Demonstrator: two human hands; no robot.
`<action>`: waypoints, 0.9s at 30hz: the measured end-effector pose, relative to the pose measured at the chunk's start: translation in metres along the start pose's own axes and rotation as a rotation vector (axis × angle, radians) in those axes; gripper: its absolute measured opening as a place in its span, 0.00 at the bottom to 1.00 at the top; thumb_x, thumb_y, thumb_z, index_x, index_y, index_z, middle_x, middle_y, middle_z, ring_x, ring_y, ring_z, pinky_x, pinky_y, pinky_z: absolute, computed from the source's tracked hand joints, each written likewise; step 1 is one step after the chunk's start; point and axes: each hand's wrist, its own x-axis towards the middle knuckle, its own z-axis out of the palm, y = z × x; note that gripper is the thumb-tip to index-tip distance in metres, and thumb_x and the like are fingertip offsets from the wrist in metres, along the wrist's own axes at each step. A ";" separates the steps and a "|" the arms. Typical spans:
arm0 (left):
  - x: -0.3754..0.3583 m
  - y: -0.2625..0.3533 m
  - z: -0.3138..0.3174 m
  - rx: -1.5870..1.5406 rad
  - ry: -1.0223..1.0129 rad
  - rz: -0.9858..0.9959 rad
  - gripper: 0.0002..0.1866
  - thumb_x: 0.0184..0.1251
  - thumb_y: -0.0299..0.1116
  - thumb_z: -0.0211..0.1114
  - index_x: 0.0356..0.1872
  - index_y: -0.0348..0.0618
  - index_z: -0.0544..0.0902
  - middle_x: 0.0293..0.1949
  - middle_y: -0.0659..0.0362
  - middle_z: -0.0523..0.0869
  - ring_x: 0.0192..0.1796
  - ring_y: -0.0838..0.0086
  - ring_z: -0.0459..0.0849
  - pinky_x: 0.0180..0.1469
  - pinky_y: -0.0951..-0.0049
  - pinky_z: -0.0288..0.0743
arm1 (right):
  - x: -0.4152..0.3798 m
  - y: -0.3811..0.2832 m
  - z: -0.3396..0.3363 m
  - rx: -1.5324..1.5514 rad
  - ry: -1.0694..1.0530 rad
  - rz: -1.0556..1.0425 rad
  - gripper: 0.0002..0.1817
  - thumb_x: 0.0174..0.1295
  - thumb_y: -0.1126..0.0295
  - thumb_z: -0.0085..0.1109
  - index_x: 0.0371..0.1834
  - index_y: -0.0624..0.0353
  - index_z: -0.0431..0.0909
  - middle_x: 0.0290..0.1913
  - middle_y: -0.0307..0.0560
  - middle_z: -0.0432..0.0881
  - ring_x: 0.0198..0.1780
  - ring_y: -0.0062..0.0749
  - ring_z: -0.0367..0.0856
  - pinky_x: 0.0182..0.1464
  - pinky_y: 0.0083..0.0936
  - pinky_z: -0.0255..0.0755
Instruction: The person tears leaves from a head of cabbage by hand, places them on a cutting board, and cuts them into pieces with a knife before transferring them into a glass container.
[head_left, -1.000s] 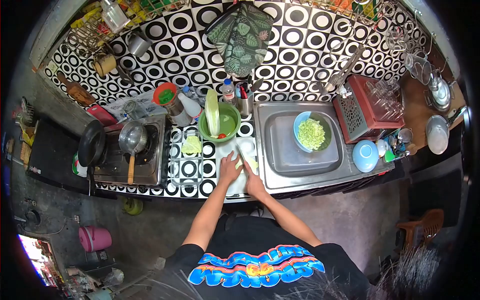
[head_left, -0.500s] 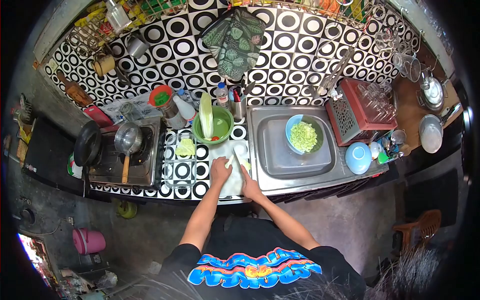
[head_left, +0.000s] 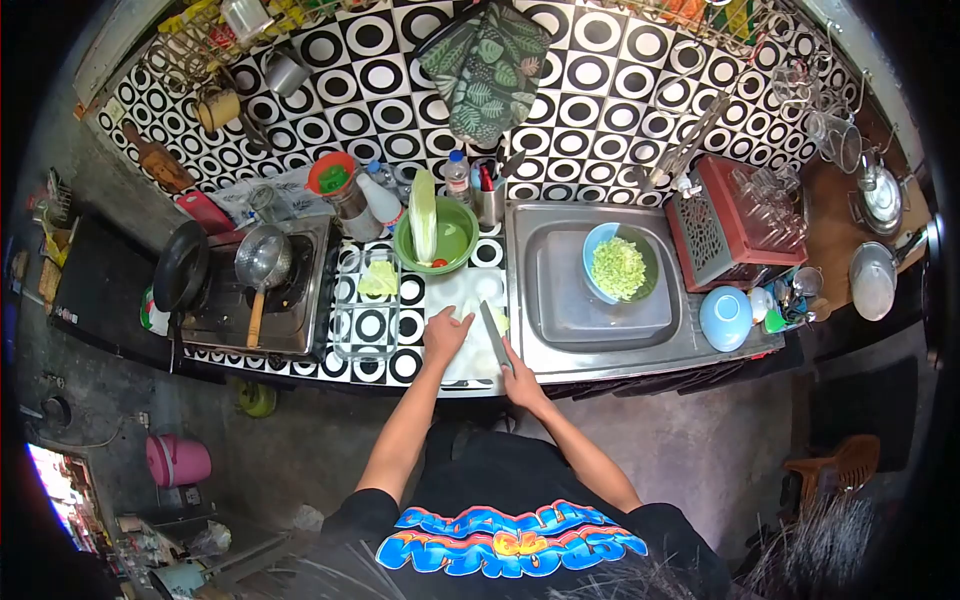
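My right hand (head_left: 521,383) grips a knife (head_left: 492,325) by its handle, blade pointing away from me over the white cutting board (head_left: 450,287). Pale green cut cabbage (head_left: 501,319) lies just right of the blade. On the board's left side, my left hand (head_left: 446,334) has its fingers curled at a small pale piece of napa cabbage (head_left: 463,313), partly hidden by the fingers. Beyond the board, a green basin (head_left: 462,222) holds a long napa cabbage wedge (head_left: 424,215) and a small tomato (head_left: 439,263).
A glass dish (head_left: 365,352) with a cabbage leaf (head_left: 379,279) sits left of the board. Chopped cabbage (head_left: 618,268) fills a blue bowl (head_left: 592,244) in the steel sink (head_left: 537,347). Farther left, a strainer ladle (head_left: 263,258) rests on the stove (head_left: 215,333).
The knife has drawn back toward me and away from my left hand, its blade now separate from the pale piece. My left hand stays on the board. The view has shifted slightly.
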 end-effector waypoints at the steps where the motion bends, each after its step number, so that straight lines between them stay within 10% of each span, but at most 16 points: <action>1: -0.002 -0.004 0.000 0.004 0.012 0.013 0.22 0.60 0.40 0.71 0.53 0.40 0.85 0.38 0.52 0.90 0.45 0.52 0.88 0.50 0.55 0.80 | -0.002 0.002 0.003 0.000 0.016 -0.038 0.36 0.70 0.74 0.45 0.82 0.44 0.50 0.66 0.75 0.72 0.69 0.67 0.69 0.71 0.40 0.63; 7: -0.001 -0.043 0.011 0.093 0.027 0.392 0.20 0.63 0.34 0.68 0.56 0.41 0.84 0.45 0.51 0.83 0.50 0.54 0.83 0.54 0.59 0.77 | -0.009 -0.007 0.008 -0.001 0.057 -0.075 0.34 0.72 0.73 0.44 0.82 0.47 0.52 0.61 0.78 0.75 0.65 0.69 0.73 0.68 0.41 0.65; 14: -0.006 -0.038 0.010 -0.005 -0.152 0.245 0.22 0.63 0.33 0.67 0.59 0.42 0.82 0.44 0.51 0.82 0.50 0.54 0.83 0.55 0.60 0.77 | -0.004 -0.027 -0.012 -0.089 0.210 0.041 0.32 0.73 0.70 0.43 0.81 0.46 0.53 0.31 0.75 0.81 0.39 0.73 0.81 0.45 0.51 0.73; 22: -0.005 -0.036 0.013 0.113 -0.094 0.427 0.26 0.63 0.38 0.68 0.62 0.45 0.81 0.56 0.53 0.79 0.63 0.56 0.74 0.62 0.59 0.71 | -0.009 -0.007 0.012 -0.150 0.159 -0.109 0.32 0.72 0.72 0.43 0.81 0.50 0.54 0.56 0.79 0.77 0.57 0.72 0.78 0.62 0.47 0.70; 27: -0.003 -0.046 0.007 0.247 -0.119 0.550 0.28 0.64 0.41 0.68 0.65 0.49 0.79 0.66 0.56 0.74 0.68 0.60 0.69 0.66 0.57 0.66 | -0.007 -0.016 0.023 -0.128 0.129 -0.090 0.33 0.73 0.72 0.41 0.81 0.48 0.50 0.40 0.77 0.79 0.43 0.72 0.80 0.51 0.53 0.71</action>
